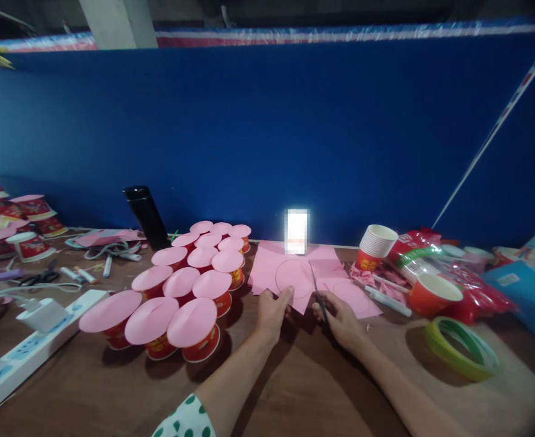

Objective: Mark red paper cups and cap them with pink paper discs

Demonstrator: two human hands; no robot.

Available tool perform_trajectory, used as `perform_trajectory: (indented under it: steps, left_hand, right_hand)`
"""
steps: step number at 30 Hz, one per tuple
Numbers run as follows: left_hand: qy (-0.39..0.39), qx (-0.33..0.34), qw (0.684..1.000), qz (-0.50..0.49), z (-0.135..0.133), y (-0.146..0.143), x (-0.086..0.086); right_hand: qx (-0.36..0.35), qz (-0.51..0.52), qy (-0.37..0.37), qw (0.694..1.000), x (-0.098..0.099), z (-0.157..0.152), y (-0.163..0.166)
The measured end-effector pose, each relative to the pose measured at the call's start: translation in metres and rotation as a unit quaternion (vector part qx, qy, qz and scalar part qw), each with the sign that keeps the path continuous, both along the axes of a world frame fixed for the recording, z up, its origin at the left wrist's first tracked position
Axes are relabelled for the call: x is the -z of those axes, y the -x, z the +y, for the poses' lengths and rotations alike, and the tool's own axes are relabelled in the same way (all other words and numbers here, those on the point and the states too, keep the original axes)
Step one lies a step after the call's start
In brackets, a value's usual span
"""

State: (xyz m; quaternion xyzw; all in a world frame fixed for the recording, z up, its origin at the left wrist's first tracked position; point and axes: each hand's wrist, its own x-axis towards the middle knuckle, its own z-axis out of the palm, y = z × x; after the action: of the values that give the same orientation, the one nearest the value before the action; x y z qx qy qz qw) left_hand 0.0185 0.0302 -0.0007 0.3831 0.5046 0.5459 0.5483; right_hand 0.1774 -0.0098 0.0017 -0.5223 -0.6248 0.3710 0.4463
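My left hand (272,314) pinches the near left edge of a sheet of pink paper (296,278), thumb on top. A circle is drawn on that sheet. My right hand (339,320) is closed round a pair of scissors (320,297), whose dark blades point away from me at the sheet's right side. How far the blades are apart is too small to tell. Under and behind the sheet lies more pink paper (262,261). To the right, beside my right hand, rests another pink piece (353,297) with a curved line on it.
Upside-down red paper cups topped with pink discs (192,321) stand in rows on the left. A black bottle (145,215), a power strip (34,346) and a bright phone (297,232) are around. Stacked cups (376,246), a marker (388,301) and green tape (461,349) lie right.
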Motion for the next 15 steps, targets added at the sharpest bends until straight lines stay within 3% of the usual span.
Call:
perform_trajectory:
  steps: [15]
  left_hand:
    - [0.002,0.006,1.0,0.007,0.0014,0.001,-0.0001]
  right_hand:
    - [-0.007,0.006,0.005,1.0,0.0013,0.0004,-0.0005]
